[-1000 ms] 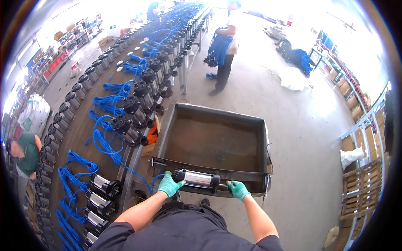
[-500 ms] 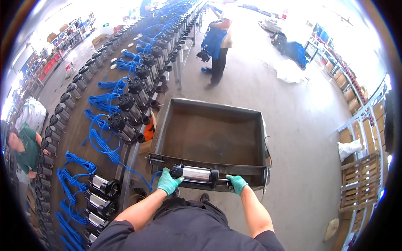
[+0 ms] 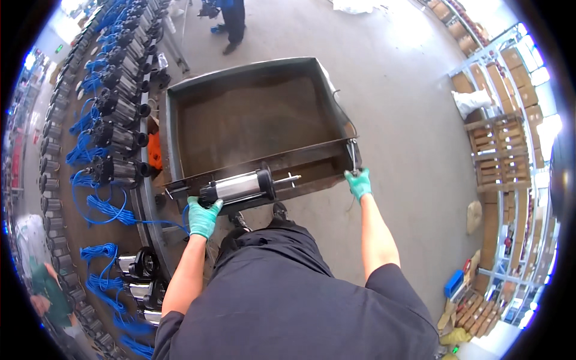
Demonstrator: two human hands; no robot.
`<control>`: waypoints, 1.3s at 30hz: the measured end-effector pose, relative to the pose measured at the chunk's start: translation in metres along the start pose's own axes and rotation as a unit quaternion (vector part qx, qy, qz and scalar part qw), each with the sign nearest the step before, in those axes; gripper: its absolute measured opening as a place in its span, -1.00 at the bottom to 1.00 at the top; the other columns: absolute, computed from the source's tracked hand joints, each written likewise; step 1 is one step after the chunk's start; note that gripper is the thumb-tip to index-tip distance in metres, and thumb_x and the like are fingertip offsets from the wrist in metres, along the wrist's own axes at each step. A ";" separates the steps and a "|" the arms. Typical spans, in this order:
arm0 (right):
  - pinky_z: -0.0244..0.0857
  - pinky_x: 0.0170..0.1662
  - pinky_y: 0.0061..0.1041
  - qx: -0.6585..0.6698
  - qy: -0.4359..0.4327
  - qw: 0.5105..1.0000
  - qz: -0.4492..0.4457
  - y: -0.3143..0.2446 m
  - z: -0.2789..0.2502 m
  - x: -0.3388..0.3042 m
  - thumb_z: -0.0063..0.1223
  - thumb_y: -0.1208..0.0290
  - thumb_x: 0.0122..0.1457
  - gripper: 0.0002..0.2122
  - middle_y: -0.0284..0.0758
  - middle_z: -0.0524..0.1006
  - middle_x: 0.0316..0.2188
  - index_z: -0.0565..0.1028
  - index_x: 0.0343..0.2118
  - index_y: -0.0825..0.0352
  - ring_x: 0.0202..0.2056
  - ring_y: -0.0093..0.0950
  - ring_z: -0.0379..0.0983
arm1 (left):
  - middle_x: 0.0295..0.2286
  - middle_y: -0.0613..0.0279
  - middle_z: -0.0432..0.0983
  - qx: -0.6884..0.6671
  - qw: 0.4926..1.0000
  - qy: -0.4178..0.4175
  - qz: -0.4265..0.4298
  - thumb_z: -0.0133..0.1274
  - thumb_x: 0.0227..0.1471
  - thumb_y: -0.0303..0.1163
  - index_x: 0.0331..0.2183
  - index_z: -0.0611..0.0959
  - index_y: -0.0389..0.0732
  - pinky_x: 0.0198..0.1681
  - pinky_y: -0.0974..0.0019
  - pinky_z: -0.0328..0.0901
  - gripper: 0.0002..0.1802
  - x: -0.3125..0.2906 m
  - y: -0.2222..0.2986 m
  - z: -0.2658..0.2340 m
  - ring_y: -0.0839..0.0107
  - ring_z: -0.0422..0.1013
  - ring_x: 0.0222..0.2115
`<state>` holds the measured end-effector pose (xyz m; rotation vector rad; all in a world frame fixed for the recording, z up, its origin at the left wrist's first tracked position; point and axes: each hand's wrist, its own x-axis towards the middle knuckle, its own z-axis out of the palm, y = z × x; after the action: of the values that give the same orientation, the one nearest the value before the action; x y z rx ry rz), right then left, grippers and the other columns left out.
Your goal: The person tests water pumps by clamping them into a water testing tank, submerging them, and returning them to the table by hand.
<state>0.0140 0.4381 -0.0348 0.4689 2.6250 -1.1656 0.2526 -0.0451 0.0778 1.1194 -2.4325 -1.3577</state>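
Note:
A silver and black cylindrical motor (image 3: 239,187) lies across the near rim of a large rusty metal cart tray (image 3: 198,126). My left hand (image 3: 203,217), in a green glove, grips the motor's black left end from below. My right hand (image 3: 359,182), also gloved in green, is closed on the tray's near right corner by a thin upright rod (image 3: 354,157). A short shaft sticks out of the motor's right end.
A long bench (image 3: 114,129) on the left carries several similar motors with coiled blue cables (image 3: 108,207). A person stands at the top (image 3: 233,21), another at lower left (image 3: 45,294). Shelves with boxes (image 3: 498,144) line the right. Grey concrete floor (image 3: 414,108) surrounds the cart.
The view has swung and the cart now looks closer and tilted. My right hand moved from the motor's right end to the tray's right corner. My left hand stays on the motor.

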 end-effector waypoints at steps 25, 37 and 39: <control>0.00 -0.69 -0.65 0.288 -0.288 0.910 0.074 -0.162 0.057 -0.108 -0.18 0.40 0.27 -0.78 -0.49 0.45 -0.65 0.53 -0.43 0.18 -0.74 -0.71 0.18 | -0.28 -0.04 0.62 0.111 0.992 -0.036 -0.043 0.48 -0.19 -0.19 -0.09 0.40 -0.41 -0.12 0.21 0.40 -0.22 0.000 0.014 -0.009 0.17 0.56 -0.28; -0.10 -0.76 -0.62 0.308 -0.270 0.907 0.098 -0.162 0.070 -0.107 -0.21 0.48 0.18 -0.80 -0.48 0.40 -0.69 0.51 -0.46 0.22 -0.78 -0.68 0.14 | -0.27 -0.16 0.63 0.157 0.986 -0.042 -0.028 0.47 -0.23 -0.04 -0.08 0.47 -0.45 -0.12 0.13 0.40 -0.14 0.001 0.017 -0.012 -0.01 0.57 -0.24; -0.03 -0.73 -0.63 0.285 -0.265 0.917 0.083 -0.168 0.072 -0.108 -0.21 0.44 0.25 -0.75 -0.52 0.38 -0.71 0.51 -0.53 0.21 -0.76 -0.69 0.19 | -0.26 -0.17 0.62 0.155 0.986 -0.046 -0.035 0.47 -0.23 -0.04 -0.07 0.46 -0.45 -0.12 0.13 0.40 -0.14 0.005 0.012 -0.012 -0.03 0.57 -0.22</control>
<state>0.0553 0.2571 0.0676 0.3881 1.7372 -1.7085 0.2479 -0.0530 0.0928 1.2443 -2.7671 -1.0949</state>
